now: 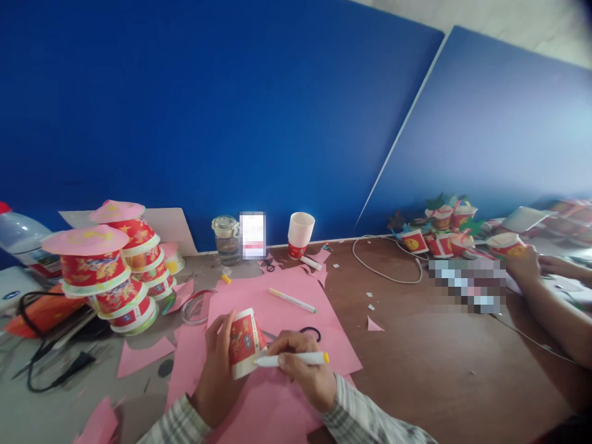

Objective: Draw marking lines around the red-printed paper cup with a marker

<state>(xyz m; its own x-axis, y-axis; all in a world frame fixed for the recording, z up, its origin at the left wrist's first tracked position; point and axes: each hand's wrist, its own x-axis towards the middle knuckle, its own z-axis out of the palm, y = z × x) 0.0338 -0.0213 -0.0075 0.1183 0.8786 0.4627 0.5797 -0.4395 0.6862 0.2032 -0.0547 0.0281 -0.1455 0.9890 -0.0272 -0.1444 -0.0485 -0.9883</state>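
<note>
Head view: red paper cup (pixel 245 339) gripped in the left hand (pixel 216 377), white marker (pixel 296 358) gripped in the right hand (pixel 305 373).
The cup is held mouth-down and slightly tilted over the pink paper sheet (pixel 287 287), clasped on its left side by the closed left fingers. The marker is pinched in the clenched right fingers, nearly level, its tip set against the cup's lower rim and its yellow end pointing right. A second marker (pixel 292 300) is noted lying further back on the sheet, and a black scissors handle (pixel 311 333) just behind the right hand. Stacked lidded cups (pixel 106 271) are recorded at left. Another person's hand (pixel 522 262) is seen at far right, well apart.
</note>
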